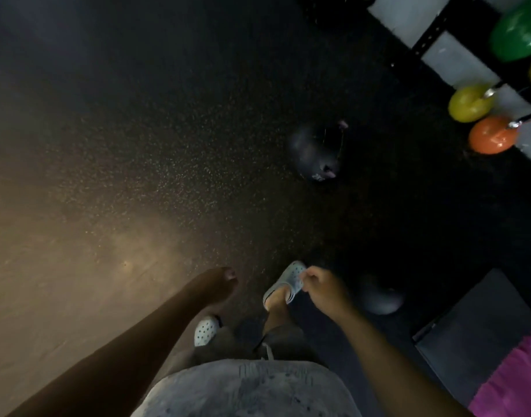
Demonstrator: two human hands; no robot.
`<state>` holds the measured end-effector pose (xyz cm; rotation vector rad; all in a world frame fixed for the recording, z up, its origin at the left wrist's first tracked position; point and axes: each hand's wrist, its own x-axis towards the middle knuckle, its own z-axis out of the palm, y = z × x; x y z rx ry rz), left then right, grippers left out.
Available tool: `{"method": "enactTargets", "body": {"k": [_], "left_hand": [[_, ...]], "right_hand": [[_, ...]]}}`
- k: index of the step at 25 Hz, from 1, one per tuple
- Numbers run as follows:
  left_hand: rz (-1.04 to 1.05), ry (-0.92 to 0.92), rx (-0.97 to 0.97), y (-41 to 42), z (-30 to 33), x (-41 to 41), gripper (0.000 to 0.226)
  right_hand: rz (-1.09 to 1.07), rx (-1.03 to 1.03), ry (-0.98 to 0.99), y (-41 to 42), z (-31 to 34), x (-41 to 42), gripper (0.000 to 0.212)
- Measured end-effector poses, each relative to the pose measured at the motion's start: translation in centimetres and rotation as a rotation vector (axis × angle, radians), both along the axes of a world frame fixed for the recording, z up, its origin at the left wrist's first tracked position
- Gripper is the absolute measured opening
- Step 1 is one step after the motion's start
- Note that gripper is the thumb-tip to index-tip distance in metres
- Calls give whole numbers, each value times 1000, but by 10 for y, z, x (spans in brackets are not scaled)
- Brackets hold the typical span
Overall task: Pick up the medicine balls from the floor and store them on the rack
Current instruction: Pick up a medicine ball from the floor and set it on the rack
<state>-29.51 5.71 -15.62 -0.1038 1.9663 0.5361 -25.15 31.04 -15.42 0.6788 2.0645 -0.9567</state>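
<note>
A dark medicine ball (313, 152) with pale markings lies on the black speckled floor, ahead and to the right. A second dark ball (381, 296) rests on the floor just right of my right hand (324, 291). That hand hangs with curled fingers and holds nothing. My left hand (216, 285) also hangs empty, fingers loosely together, well left of both balls. The rack (432, 34), a black perforated frame against a white wall, stands at the top right with a green ball (516, 31) on it.
Yellow (468, 102) and orange (491, 135) kettlebells sit on the floor by the rack. A dark grey box (474, 329) with a pink mat (516, 383) stands at the lower right. My feet in white clogs (285, 281) are below me.
</note>
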Motion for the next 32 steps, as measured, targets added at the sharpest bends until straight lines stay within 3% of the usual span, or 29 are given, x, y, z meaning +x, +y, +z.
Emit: {"method": "enactTargets", "body": {"k": [6, 9, 10, 12, 18, 23, 26, 28, 30, 32], "left_hand": [[351, -16, 28, 95, -11, -127, 37], [454, -78, 78, 134, -23, -186, 16], [495, -62, 87, 147, -27, -207, 23], [520, -40, 112, 179, -30, -251, 44], [516, 9, 63, 241, -74, -379, 36], [641, 25, -37, 273, -161, -460, 25], [741, 27, -74, 288, -240, -492, 46], [857, 33, -73, 298, -293, -508, 55], [984, 54, -73, 304, -356, -517, 64], [1132, 41, -42, 308, -412, -518, 86]], "right_hand": [[135, 68, 28, 110, 14, -152, 28], [171, 119, 15, 153, 5, -220, 30], [178, 129, 17, 163, 0, -241, 30], [197, 141, 9, 184, -13, -288, 32], [154, 156, -21, 234, -62, -427, 33], [47, 177, -91, 281, -170, -517, 43], [-29, 184, -161, 305, -261, -552, 49], [-129, 179, -223, 315, -319, -568, 65], [-332, 157, -274, 327, -381, -579, 67], [-574, 68, -397, 334, -428, -585, 67]]}}
